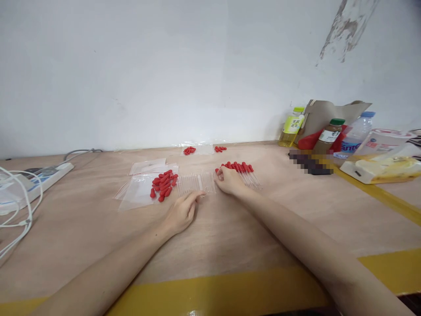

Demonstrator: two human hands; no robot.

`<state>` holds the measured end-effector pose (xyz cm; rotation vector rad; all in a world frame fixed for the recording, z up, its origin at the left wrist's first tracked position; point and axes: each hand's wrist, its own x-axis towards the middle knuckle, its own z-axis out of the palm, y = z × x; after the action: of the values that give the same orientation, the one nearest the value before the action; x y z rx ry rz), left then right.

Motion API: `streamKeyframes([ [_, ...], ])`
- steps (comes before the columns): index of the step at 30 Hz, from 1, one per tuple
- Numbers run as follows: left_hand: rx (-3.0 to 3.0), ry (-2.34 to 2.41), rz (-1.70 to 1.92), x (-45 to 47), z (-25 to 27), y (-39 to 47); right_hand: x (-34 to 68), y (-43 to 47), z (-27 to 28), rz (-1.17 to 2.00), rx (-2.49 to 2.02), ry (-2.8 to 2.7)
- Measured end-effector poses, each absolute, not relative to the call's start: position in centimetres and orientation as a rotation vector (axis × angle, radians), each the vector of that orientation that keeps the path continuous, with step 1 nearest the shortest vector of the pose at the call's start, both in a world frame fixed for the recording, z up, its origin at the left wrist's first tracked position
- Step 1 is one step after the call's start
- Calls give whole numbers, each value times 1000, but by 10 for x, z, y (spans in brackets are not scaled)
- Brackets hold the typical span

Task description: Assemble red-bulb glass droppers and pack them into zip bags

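Observation:
My right hand (228, 181) is closed in a pinch at a dropper whose red rubber bulb (217, 170) shows at the fingertips; a clear tube runs down beside the thumb. Under and behind that hand lies a row of droppers with red bulbs (244, 167), their thin clear tubes pointing toward me. My left hand (184, 211) rests on the table, index finger stretched out at the near ends of a row of bare clear tubes (190, 182). Left of these tubes, a heap of loose red bulbs (163, 185) sits on clear plastic bags (136, 195).
Against the wall lie clear bags with red bulbs (190, 150). A power strip (49, 180) with white cables (30, 210) is at the left. Bottles (329, 135), a paper bag (338, 112), a pixelated dark item (311, 164) and a tissue pack (378, 170) stand or lie at the right.

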<state>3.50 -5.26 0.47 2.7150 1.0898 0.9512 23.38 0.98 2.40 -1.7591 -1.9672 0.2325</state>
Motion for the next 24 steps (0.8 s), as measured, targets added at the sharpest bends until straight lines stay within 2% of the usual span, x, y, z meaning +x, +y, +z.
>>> streamKeyframes([
  [3,2771,1208,1050,32,8,-49,220,13,28,247,-1873,-2032],
  [7,2749,1649,1114,14,22,-36,208,16,32,303,-1991,-2043],
  [9,2633,1973,1005,-1,33,-31,203,18,31,315,-2011,-2035],
  [11,2491,2198,677,-17,43,-27,201,20,31,324,-2027,-2027],
  [14,2405,2230,489,-34,51,-25,203,18,32,323,-2013,-2029],
  [17,2401,2257,455,-39,50,-24,217,9,37,292,-1961,-2034],
  [24,2473,2357,435,-33,51,-28,273,-24,25,-28,-1616,-2048],
])
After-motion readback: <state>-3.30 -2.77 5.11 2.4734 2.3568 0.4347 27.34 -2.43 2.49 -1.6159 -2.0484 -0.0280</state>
